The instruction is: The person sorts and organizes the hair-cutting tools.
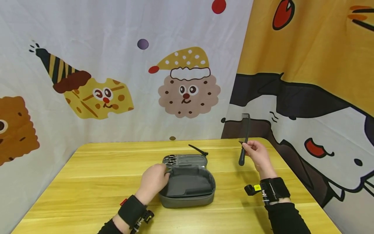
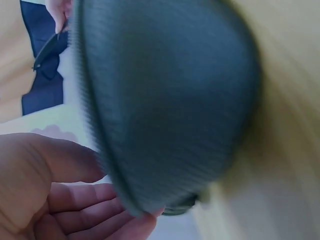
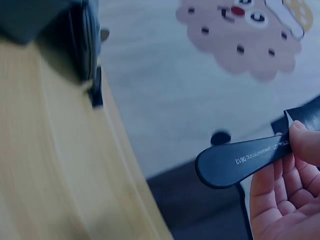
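Observation:
A grey zippered case [image 1: 187, 202] lies unzipped on the table, its lid folded back away from me. My left hand [image 1: 152, 180] pinches the case's left rim between thumb and fingers; the left wrist view shows the thumb inside the angle of the edge and fingertips at the wall [image 2: 165, 100]. Scissors handles [image 1: 171, 159] show in the lid's pocket. To the right, my right hand [image 1: 259, 157] holds a black comb [image 1: 242, 157] in the air, pinched near its middle. Its broad handle [image 3: 235, 162] with pale lettering points down, and its thin toothed end points up.
A thin black hair clip [image 1: 198, 149] lies on the table just behind the lid. The wooden table [image 1: 96, 182] ends at a printed cloth backdrop [image 1: 122, 130] behind and another cloth [image 1: 330, 162] on the right.

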Action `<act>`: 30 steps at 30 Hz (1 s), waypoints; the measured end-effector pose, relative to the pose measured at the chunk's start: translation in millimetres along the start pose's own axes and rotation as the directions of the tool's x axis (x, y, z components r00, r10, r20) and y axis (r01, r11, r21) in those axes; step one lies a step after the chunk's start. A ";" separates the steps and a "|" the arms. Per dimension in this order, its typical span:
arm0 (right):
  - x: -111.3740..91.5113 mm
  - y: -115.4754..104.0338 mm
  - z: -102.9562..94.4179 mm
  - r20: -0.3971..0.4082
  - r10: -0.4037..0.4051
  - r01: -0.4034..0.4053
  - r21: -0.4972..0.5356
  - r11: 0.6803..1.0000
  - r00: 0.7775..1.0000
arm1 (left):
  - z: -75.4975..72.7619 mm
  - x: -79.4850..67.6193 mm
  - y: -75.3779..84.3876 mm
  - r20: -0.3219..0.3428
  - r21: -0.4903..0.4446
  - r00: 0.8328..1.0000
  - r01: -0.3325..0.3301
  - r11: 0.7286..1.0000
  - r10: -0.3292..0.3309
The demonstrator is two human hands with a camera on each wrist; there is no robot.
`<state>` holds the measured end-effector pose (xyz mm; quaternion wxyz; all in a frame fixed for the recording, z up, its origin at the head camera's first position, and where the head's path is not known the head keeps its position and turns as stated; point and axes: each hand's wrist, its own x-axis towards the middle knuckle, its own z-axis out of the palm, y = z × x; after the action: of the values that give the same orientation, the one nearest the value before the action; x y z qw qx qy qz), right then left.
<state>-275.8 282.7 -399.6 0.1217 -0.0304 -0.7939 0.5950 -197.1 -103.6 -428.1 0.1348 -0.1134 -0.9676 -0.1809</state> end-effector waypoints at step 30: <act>-60.0 -63.9 121.0 0.147 -0.243 0.147 0.474 0.868 0.959 | -12.5 9.8 69.1 -0.306 -0.435 0.947 -0.228 0.871 0.096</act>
<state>-239.3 139.2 -379.9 0.1039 0.1405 -0.6381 0.7499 -185.0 -43.9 -391.9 0.2512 -0.1975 -0.8547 -0.4091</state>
